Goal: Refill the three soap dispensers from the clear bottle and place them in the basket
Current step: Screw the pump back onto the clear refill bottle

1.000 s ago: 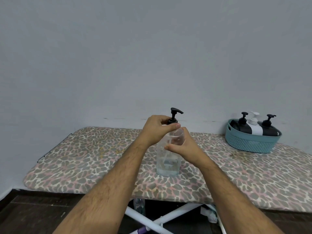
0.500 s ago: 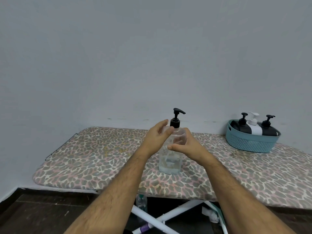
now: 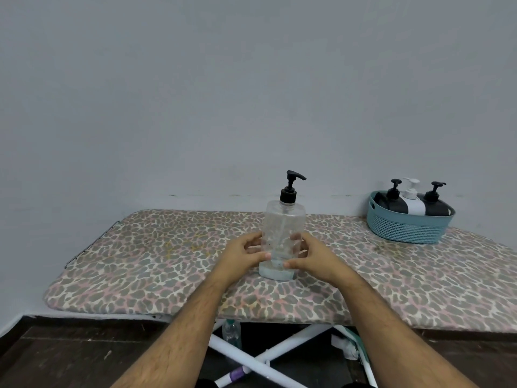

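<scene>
A clear bottle (image 3: 284,219) with a black pump (image 3: 291,189) stands upright on the leopard-print board (image 3: 140,261), with a little liquid at its bottom. My left hand (image 3: 243,256) and my right hand (image 3: 313,256) cup its lower half from either side, thumbs in front and fingers behind. At the back right, a teal basket (image 3: 405,228) holds three dispensers: a black one (image 3: 390,204), a white one (image 3: 414,205) and another black one (image 3: 436,207).
The board stands against a plain grey wall and its front edge is near me. Under it are crossed white legs (image 3: 251,362) and a small plastic bottle (image 3: 231,333) on the dark floor.
Both hands have come down from the pump and neck of the clear bottle to its lower body. The bottle has stayed upright in the same place.
</scene>
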Demonstrator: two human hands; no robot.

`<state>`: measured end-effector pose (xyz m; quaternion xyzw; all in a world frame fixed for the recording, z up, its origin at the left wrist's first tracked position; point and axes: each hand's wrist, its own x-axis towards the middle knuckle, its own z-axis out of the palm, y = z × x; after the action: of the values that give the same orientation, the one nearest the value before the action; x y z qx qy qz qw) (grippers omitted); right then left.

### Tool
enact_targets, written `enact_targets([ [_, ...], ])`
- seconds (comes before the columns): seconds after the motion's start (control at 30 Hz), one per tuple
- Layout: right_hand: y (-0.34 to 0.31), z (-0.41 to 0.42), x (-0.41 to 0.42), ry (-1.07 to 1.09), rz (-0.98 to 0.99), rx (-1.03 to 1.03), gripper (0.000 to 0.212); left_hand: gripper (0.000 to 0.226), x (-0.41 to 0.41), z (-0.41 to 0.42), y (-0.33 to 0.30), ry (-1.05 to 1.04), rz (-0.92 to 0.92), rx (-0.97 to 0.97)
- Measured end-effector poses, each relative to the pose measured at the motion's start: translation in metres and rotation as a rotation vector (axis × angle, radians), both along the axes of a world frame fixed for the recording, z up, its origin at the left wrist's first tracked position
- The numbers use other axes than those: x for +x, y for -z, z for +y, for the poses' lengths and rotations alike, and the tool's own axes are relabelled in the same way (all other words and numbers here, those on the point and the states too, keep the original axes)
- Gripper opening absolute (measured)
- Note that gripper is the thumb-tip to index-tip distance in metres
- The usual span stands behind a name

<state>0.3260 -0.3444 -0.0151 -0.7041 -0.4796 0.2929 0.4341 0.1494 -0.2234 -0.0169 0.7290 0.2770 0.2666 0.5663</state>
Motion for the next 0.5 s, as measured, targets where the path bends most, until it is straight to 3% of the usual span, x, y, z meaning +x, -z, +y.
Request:
enact_targets([
  [0.5, 0.003, 0.03, 0.121, 0.256, 0.099, 0.219, 0.07, 0.057, 0.155, 0.034, -0.005, 0.029, -0.109, 0.014],
])
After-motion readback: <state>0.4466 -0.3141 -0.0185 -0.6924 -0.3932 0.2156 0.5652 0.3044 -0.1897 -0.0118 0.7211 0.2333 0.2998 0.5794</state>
